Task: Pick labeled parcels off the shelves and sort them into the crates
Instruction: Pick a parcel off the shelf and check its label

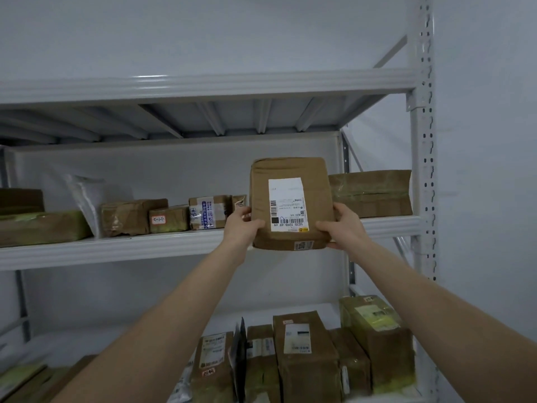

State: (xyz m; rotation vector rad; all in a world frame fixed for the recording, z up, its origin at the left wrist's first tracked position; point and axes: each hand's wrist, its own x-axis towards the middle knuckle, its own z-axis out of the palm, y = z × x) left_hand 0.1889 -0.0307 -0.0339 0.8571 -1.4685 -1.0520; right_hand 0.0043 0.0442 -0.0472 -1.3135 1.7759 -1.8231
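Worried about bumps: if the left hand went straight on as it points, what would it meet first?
Likely the small box on the shelf behind the left hand holding the parcel; depth is unclear.

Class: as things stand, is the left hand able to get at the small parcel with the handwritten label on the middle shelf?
Probably not: the left hand grips the large parcel with the right hand. Freed, it likely could; the small parcel sits near the shelf front, nothing before it.

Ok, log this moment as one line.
held: brown cardboard parcel with white label | left hand: grips left edge | right hand: grips right edge
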